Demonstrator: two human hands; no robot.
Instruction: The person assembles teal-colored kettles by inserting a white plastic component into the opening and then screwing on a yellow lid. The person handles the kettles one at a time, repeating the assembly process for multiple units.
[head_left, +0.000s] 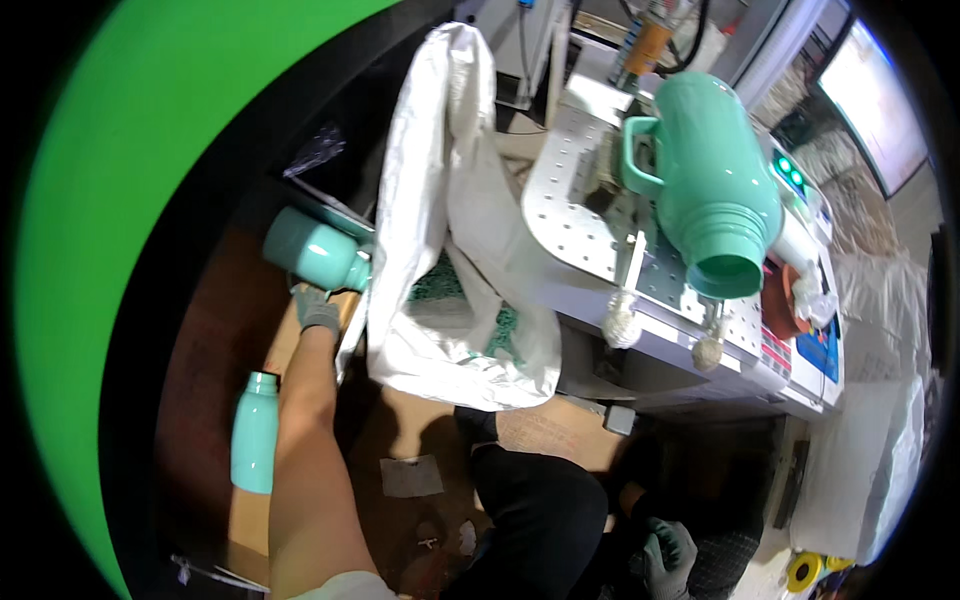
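Teal, glossy and tipped over: there was the upper bottle (312, 250), out on your left, its neck pointed at the edge of the white bag (480, 220). And your left hand (317, 308) was right there, gloved in grey, up against the bottle's lower side! How far those fingers were closed could not be told; the bottle hid too much of them to call a firm hold. That was the danger spot: a one-sided grip on a smooth, round body could have let it roll off, and a neck so near the bag could have snagged the edge and tugged it.

Just beside your left forearm (310, 420) was a second teal bottle (254, 435), neck away from you; a careless backward sweep of that arm could have knocked it. The bag gaped, green shreds (437, 285) inside, and a hard bump could have spilled them.

Your right hand (668, 560), gloved too, was low by your dark-clad leg (545, 500), fingers seemingly curled, though whether they held anything could not be told.

Farther out, above the counter (680, 335), a big green jug (710, 150) showed its mouth over a perforated plate (560, 210); a jolt could have rocked it, had it been loose.
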